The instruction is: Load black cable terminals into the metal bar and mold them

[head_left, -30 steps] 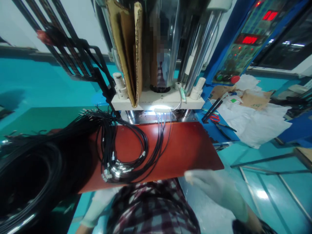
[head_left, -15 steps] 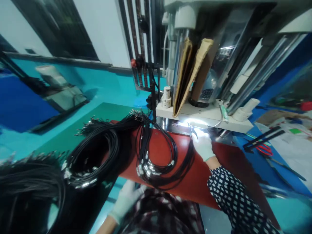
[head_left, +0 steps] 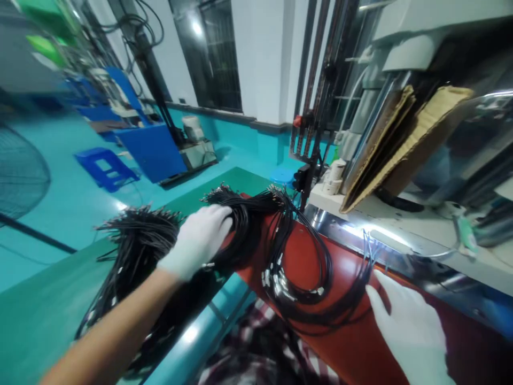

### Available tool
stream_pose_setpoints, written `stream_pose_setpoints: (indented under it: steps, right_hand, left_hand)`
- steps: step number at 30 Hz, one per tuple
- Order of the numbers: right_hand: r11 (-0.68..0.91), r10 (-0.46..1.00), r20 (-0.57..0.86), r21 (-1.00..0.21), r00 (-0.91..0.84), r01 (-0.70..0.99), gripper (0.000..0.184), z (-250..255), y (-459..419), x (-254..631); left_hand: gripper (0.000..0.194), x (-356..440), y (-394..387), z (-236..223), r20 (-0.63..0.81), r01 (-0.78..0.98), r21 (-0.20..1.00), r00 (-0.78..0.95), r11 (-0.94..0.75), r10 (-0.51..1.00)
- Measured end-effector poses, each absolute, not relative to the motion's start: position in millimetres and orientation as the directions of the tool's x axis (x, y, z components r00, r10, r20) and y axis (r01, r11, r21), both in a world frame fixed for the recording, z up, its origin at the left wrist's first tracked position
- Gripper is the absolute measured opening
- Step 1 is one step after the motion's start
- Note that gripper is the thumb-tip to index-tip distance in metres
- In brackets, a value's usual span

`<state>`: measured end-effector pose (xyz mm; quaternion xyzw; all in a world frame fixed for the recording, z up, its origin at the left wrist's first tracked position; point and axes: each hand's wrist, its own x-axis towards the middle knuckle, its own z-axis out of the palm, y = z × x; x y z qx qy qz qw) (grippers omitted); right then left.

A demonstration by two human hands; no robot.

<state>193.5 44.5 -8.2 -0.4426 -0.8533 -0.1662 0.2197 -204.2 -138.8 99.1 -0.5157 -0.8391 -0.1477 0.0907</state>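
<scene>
My left hand, in a white glove, reaches over a coiled bundle of black cables. Its fingers bend down at the coil's left side; blur and the viewing angle hide whether they grip it. My right hand, also white-gloved, is held over the red board with thumb and fingers apart and nothing between them. Just beyond its fingertips, thin cable ends rest at the press's lit edge. From there black cables curve left to a cluster of silvery connectors on the board.
A larger pile of black cables lies left on the green table. The press base stands right, with folded cardboard against its column. On the floor beyond are a blue stool and a blue cabinet.
My view has swung left. My left hand has risen from my lap to the cable coil. My right hand has let go of the cable ends and drawn back from the press.
</scene>
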Motion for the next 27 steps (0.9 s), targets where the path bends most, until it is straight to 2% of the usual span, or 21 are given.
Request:
stream_pose_setpoints:
  steps: [2,4,6,9,14,17,19,22,23,25,27]
  right_hand:
    - [0.623,0.622,0.556,0.074,-0.551,0.778,0.04,-18,41,192]
    - [0.679,0.577,0.574,0.058,-0.581,0.732,0.038,-24,38,190]
    - [0.71,0.552,0.591,0.037,-0.588,0.703,0.036,-28,36,189]
    - [0.724,0.548,0.606,0.001,-0.576,0.69,0.034,-29,34,188]
    - [0.736,0.557,0.599,-0.034,-0.576,0.676,0.033,-30,34,187]
    - [0.737,0.565,0.591,-0.05,-0.575,0.674,0.033,-27,33,185]
    - [0.736,0.569,0.589,-0.055,-0.574,0.674,0.033,-22,32,185]
    - [0.738,0.572,0.594,-0.071,-0.565,0.672,0.034,-16,27,187]
    - [0.74,0.577,0.592,-0.087,-0.563,0.667,0.034,-14,23,186]
    - [0.757,0.597,0.566,-0.161,-0.569,0.634,0.032,-8,12,181]
    - [0.767,0.634,0.494,-0.304,-0.595,0.565,0.03,1,-5,171]
  left_hand:
    - [0.048,-247,-111,93,0.213,0.844,0.012,-0.525,0.536,0.824]
    - [0.057,-279,-86,86,0.078,0.856,-0.012,-0.515,0.517,0.854]
    - [0.051,-297,-68,83,0.013,0.883,-0.009,-0.469,0.469,0.883]
    - [0.036,-305,-60,87,-0.011,0.917,-0.014,-0.399,0.399,0.917]
    - [0.033,-299,-64,105,0.006,0.945,0.016,-0.326,0.326,0.945]
    - [0.029,-295,-65,119,0.008,0.942,0.087,-0.326,0.324,0.945]
    - [0.024,-293,-71,134,-0.041,0.91,0.178,-0.372,0.374,0.927]
    - [0.016,-289,-99,169,-0.152,0.769,0.478,-0.403,0.424,0.902]
    - [0.019,-286,-113,182,-0.136,0.716,0.596,-0.357,0.365,0.924]
    - [0.027,-276,-145,204,-0.101,0.627,0.717,-0.337,0.303,0.936]
    - [0.035,-255,-174,218,-0.105,0.603,0.747,-0.31,0.281,0.945]
